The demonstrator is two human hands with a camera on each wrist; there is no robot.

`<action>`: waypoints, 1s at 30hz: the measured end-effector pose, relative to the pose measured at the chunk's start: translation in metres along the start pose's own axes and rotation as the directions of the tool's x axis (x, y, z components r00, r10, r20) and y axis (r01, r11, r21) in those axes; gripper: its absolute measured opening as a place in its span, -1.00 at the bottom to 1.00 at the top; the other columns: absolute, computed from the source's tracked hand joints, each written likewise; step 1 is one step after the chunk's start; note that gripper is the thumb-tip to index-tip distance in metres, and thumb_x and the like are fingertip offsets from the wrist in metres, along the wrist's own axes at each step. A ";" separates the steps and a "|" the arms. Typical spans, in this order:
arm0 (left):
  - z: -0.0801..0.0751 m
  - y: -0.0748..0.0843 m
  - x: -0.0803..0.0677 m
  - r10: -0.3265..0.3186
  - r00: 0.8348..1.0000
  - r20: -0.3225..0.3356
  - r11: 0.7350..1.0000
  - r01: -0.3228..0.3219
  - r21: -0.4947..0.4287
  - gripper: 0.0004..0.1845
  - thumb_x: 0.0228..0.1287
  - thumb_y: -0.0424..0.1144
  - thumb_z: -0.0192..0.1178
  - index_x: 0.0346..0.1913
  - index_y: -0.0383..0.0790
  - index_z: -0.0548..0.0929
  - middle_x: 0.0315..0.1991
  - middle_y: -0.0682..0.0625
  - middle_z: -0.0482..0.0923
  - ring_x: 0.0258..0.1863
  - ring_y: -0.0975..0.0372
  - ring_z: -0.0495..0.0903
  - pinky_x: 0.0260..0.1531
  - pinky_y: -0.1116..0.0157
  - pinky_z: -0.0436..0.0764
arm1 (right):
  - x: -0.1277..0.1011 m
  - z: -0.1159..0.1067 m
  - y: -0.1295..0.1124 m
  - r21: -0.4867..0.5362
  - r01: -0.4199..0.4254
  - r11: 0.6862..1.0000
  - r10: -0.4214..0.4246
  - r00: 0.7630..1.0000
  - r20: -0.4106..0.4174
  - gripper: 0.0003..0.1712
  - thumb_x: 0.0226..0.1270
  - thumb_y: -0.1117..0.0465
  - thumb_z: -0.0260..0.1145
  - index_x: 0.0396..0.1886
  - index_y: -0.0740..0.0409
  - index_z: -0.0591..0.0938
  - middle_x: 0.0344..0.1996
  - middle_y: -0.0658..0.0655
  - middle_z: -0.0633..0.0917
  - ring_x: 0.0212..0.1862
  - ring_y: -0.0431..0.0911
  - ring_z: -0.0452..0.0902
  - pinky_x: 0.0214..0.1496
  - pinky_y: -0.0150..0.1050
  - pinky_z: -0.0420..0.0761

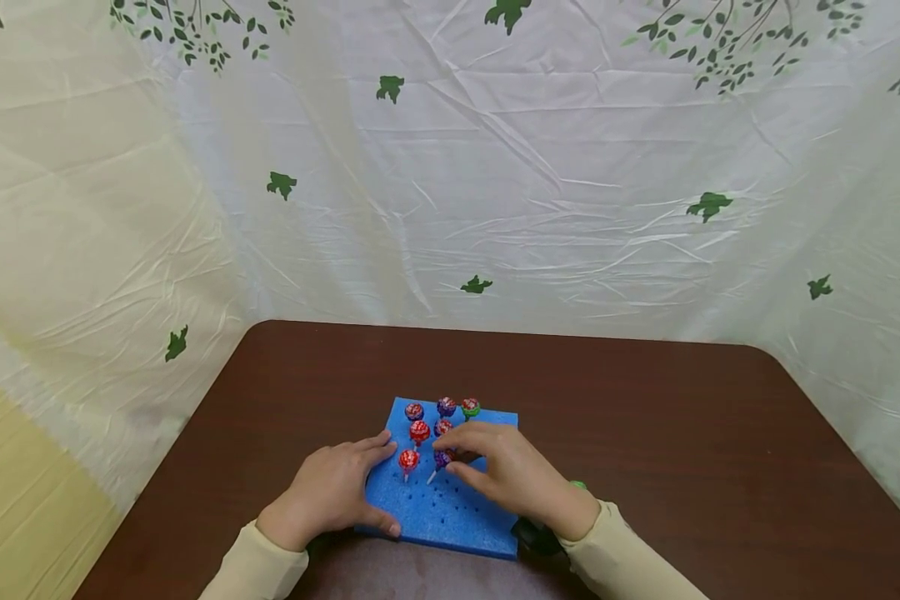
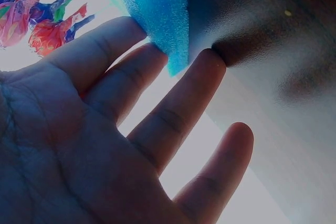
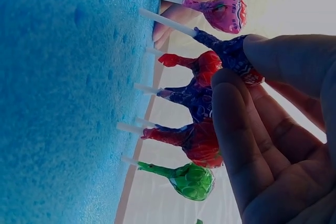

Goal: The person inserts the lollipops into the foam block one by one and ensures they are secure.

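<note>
A blue foam block (image 1: pixel 457 521) with rows of small holes lies on the brown table (image 1: pixel 667 425). Several wrapped lollipops stand in its far rows, among them a red one (image 1: pixel 408 459) and a green one (image 1: pixel 470 407). My right hand (image 1: pixel 452 455) pinches a purple lollipop (image 1: pixel 442 458) by its head, the white stick slanting down onto the foam. In the right wrist view, thumb and forefinger of that hand (image 3: pixel 239 64) grip this lollipop (image 3: pixel 227 51) beside the standing ones. My left hand (image 1: pixel 371 485) rests with straight fingers on the block's left edge. The left wrist view shows its fingers (image 2: pixel 157 56) touching the foam corner (image 2: pixel 163 9).
A white plastic sheet printed with green leaves (image 1: pixel 495 167) hangs behind and on both sides of the table. A dark wrist-worn device (image 1: pixel 537 535) sits at the right sleeve. Bare tabletop stretches to the right of and behind the block.
</note>
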State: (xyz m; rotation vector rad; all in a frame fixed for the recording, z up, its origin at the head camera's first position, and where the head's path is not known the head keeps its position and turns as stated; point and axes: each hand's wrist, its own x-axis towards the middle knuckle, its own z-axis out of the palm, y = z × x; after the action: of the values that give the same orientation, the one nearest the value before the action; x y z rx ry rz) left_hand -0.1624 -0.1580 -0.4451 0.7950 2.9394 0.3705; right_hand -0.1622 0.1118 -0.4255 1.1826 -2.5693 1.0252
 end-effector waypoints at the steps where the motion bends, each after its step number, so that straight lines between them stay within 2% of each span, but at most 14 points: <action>1: 0.000 0.000 0.000 0.000 1.000 0.001 1.000 0.000 -0.003 0.15 -0.35 0.53 0.40 0.35 -0.12 0.55 0.40 -0.07 0.39 0.24 -0.07 0.50 0.04 -0.12 0.55 | 0.000 0.001 0.000 -0.001 0.000 1.000 0.000 1.000 -0.002 -0.63 0.29 0.28 0.46 0.10 0.10 0.69 -0.01 -0.07 0.70 -0.12 -0.26 0.64 -0.08 -0.29 0.66; 8: 0.001 0.000 -0.001 0.006 1.000 -0.007 1.000 -0.006 -0.010 0.14 -0.35 0.53 0.41 0.34 -0.13 0.56 0.39 -0.08 0.40 0.24 -0.07 0.50 0.04 -0.13 0.55 | 0.001 0.006 -0.003 -0.046 -0.012 0.999 0.010 1.000 -0.027 -0.64 0.29 0.23 0.46 0.08 0.05 0.71 -0.07 -0.09 0.71 -0.16 -0.29 0.63 -0.12 -0.31 0.66; 18: -0.002 0.001 -0.001 0.013 1.000 -0.008 1.000 -0.013 -0.005 0.14 -0.33 0.52 0.40 0.34 -0.13 0.56 0.39 -0.07 0.40 0.24 -0.06 0.50 0.05 -0.11 0.55 | 0.003 0.014 -0.004 -0.063 0.004 0.998 -0.008 0.998 -0.061 -0.63 0.26 0.24 0.49 0.07 0.11 0.70 -0.05 -0.02 0.72 -0.20 -0.32 0.64 -0.16 -0.38 0.65; 24: -0.001 0.000 0.000 0.004 1.000 -0.004 1.000 -0.004 -0.001 0.14 -0.34 0.53 0.40 0.34 -0.12 0.56 0.39 -0.07 0.40 0.25 -0.07 0.50 0.05 -0.12 0.55 | 0.004 0.015 -0.003 -0.051 -0.005 0.999 0.002 0.999 -0.050 -0.63 0.27 0.24 0.48 0.07 0.12 0.70 -0.04 0.01 0.72 -0.16 -0.25 0.67 -0.13 -0.36 0.65; 30: -0.001 0.001 0.001 -0.005 1.000 0.003 1.000 0.005 0.001 0.13 -0.34 0.52 0.41 0.34 -0.11 0.56 0.39 -0.06 0.40 0.25 -0.07 0.50 0.04 -0.14 0.54 | 0.004 0.017 -0.003 -0.038 -0.007 0.999 0.005 0.999 -0.052 -0.63 0.26 0.24 0.48 0.07 0.10 0.70 -0.06 0.00 0.72 -0.17 -0.27 0.67 -0.12 -0.36 0.65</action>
State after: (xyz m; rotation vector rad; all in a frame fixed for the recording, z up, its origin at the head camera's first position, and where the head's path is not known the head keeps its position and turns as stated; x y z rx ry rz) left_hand -0.1627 -0.1572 -0.4441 0.7875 2.9380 0.3675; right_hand -0.1603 0.0978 -0.4354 1.1251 -2.5421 0.9897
